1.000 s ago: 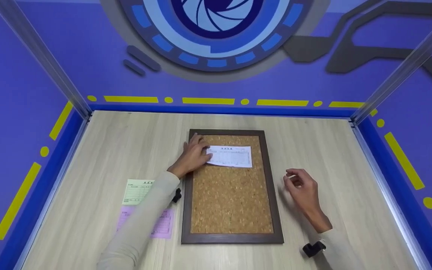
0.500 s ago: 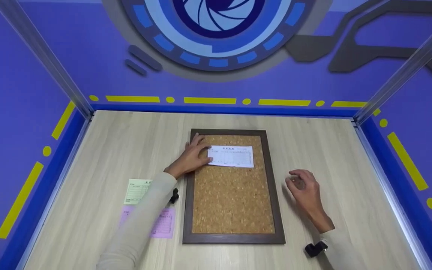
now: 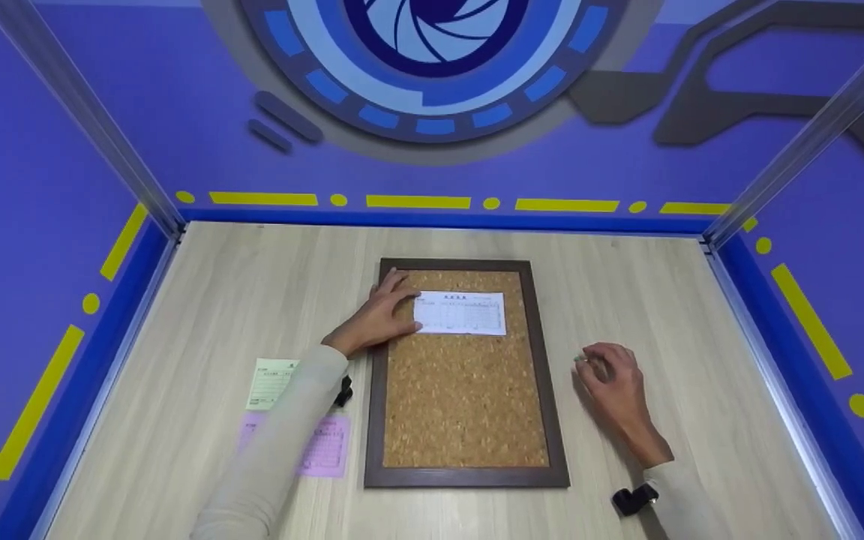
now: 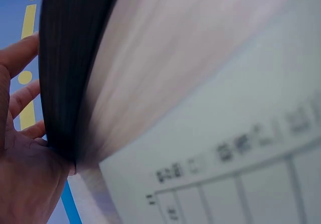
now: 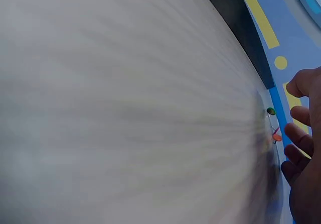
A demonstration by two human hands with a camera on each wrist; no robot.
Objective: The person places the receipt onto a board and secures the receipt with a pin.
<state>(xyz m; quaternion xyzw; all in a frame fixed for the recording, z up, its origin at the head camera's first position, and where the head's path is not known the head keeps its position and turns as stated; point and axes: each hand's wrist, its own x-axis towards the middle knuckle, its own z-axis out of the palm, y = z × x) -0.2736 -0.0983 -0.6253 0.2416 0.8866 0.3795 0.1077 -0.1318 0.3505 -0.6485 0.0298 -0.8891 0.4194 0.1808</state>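
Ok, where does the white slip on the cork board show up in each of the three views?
Head: the white slip lies near the cork board's top, its left edge under the left hand.
Left wrist: it fills the lower right, blurred.
Right wrist: not in it.
Shared landmark: the board's dark frame, also crossing the right wrist view's top.

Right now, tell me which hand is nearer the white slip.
Left. The left hand touches the white slip at its left edge; the right hand is off the corkboard.
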